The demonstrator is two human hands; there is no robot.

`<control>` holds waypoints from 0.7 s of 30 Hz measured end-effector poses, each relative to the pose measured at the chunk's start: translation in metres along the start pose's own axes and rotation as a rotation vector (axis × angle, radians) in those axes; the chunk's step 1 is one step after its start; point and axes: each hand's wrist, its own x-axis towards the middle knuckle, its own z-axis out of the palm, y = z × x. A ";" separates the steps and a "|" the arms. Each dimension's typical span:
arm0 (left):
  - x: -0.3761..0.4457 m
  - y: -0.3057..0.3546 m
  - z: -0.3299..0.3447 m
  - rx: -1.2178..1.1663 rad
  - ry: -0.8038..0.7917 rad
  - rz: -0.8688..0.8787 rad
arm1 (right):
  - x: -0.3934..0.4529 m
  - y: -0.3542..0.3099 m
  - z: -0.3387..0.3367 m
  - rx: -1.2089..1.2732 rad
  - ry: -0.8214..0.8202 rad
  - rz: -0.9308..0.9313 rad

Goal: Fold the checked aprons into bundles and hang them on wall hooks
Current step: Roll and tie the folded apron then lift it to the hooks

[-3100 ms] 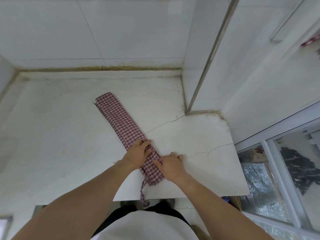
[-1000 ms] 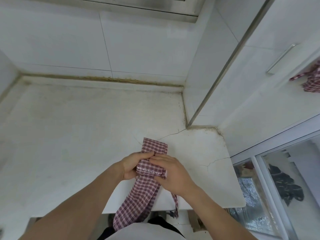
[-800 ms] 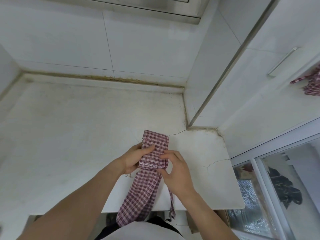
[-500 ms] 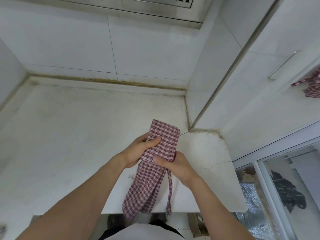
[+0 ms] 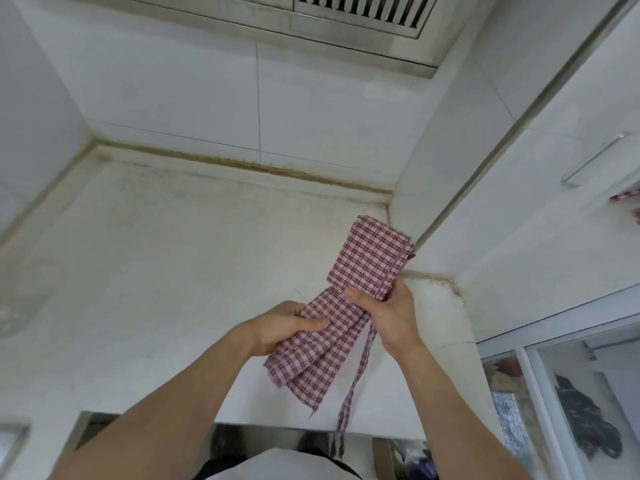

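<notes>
Since half a second ago I see the checked apron (image 5: 370, 261) lifted higher off the white counter (image 5: 145, 271) and carried toward the right corner, and the view has tipped up so that a metal vent grille (image 5: 363, 10) now shows along the top; the left hand (image 5: 287, 325) has slid down from the folded block to the loose tail below it. The right hand (image 5: 389, 311) grips the lower edge of the folded upper block, thumb across the front and fingers curled behind; the left hand closes round the flatter hanging layers, thumb lying over the cloth. The apron is in the air between both hands, above the counter's near right part, its folded top rising in front of the corner where the tiled wall (image 5: 311, 109) meets a metal-edged panel; a thin tie strap (image 5: 356, 372) dangles from it past the counter's front edge. At the far right edge I make out a scrap of another checked cloth (image 5: 628, 199), beside a metal handle (image 5: 595, 157); what it hangs on I cannot tell.
</notes>
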 end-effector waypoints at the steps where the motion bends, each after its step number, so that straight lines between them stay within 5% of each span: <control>1: -0.001 -0.001 0.000 -0.039 -0.014 -0.032 | 0.001 0.001 -0.002 -0.042 0.026 -0.048; 6: -0.006 -0.004 -0.002 -0.242 -0.028 -0.074 | 0.008 0.009 -0.013 -0.397 0.022 -0.387; 13: -0.011 0.008 -0.004 -0.461 -0.021 -0.077 | 0.003 0.027 -0.024 -0.745 -0.310 -0.688; 17: -0.018 0.010 0.000 -0.299 -0.067 -0.051 | -0.001 0.021 -0.024 -0.786 -0.402 -0.678; 21: -0.016 0.008 0.001 -0.371 0.002 0.025 | -0.005 0.009 -0.026 -0.588 -0.292 -0.330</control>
